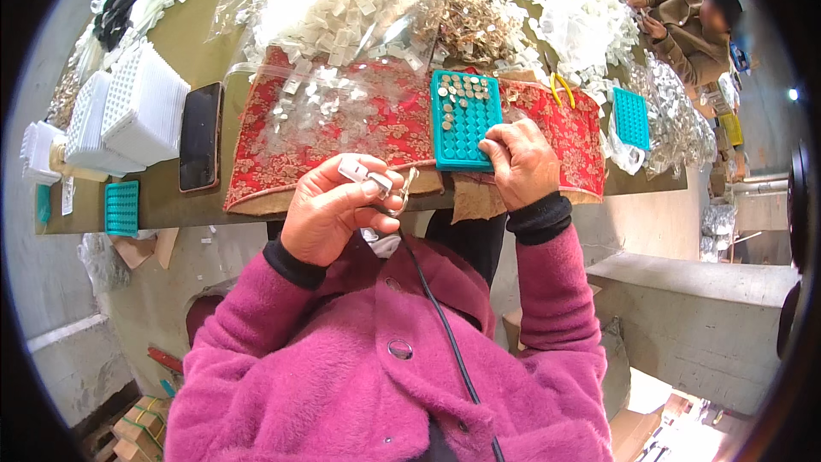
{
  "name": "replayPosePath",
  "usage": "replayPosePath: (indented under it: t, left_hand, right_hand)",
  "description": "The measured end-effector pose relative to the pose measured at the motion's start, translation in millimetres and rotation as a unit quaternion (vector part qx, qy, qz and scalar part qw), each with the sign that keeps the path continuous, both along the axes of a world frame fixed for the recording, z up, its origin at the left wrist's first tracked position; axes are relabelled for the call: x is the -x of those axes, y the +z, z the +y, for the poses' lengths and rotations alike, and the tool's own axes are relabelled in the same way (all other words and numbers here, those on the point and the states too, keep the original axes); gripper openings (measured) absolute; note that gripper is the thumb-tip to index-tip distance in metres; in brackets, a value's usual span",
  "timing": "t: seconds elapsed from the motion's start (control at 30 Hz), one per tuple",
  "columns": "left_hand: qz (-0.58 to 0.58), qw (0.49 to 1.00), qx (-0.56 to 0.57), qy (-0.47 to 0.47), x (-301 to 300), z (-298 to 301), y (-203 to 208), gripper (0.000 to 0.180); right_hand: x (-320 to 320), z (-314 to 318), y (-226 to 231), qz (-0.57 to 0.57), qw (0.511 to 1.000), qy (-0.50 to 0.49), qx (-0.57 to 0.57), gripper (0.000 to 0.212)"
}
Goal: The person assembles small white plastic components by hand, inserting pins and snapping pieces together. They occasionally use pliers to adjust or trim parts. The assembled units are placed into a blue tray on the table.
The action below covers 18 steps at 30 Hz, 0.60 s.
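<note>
My left hand (323, 212) is raised over the table's front edge, its fingers closed on small white plastic pieces (352, 171). A looped, pale metal-coloured strip (408, 194) hangs by its fingertips. To the right, my right hand (527, 167) rests at the near right corner of a teal tray (467, 144), thumb and forefinger pinched together. Whatever is between those fingers is hidden. Round silvery discs (464, 89) sit in the tray's far wells and along its left side. The tray lies on a red patterned cloth (402, 141).
White plastic parts (338, 21) and metal pieces (479, 21) are heaped at the back. Yellow-handled pliers (562, 90) lie right of the tray. A phone (201, 137) and stacked white trays (141, 107) stand left. Another person (688, 34) works at the far right.
</note>
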<state>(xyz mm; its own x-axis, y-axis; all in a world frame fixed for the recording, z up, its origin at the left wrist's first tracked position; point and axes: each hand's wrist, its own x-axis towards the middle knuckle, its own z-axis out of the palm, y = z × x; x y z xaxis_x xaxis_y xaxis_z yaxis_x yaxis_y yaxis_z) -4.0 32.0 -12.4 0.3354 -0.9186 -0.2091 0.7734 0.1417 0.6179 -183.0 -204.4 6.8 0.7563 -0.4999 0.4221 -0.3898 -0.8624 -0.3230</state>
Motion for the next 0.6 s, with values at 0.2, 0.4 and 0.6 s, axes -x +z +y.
replayPosePath:
  t: [0.2,0.4,0.6]
  left_hand:
    - [-0.064,0.997,-0.032,0.026,5.7,2.5,-3.3,0.023]
    - [-0.094,0.995,-0.017,0.033,0.2,4.5,-5.4,0.018]
    - [-0.050,0.997,-0.061,0.023,3.6,2.1,-4.1,0.016]
  right_hand:
    - [-16.9,0.3,12.3,0.011,0.993,0.025,-0.113,0.009]
    - [-46.5,-1.8,7.9,-0.002,0.992,0.096,-0.082,0.025]
    - [-55.9,4.8,11.0,0.091,0.993,0.055,-0.051,0.020]
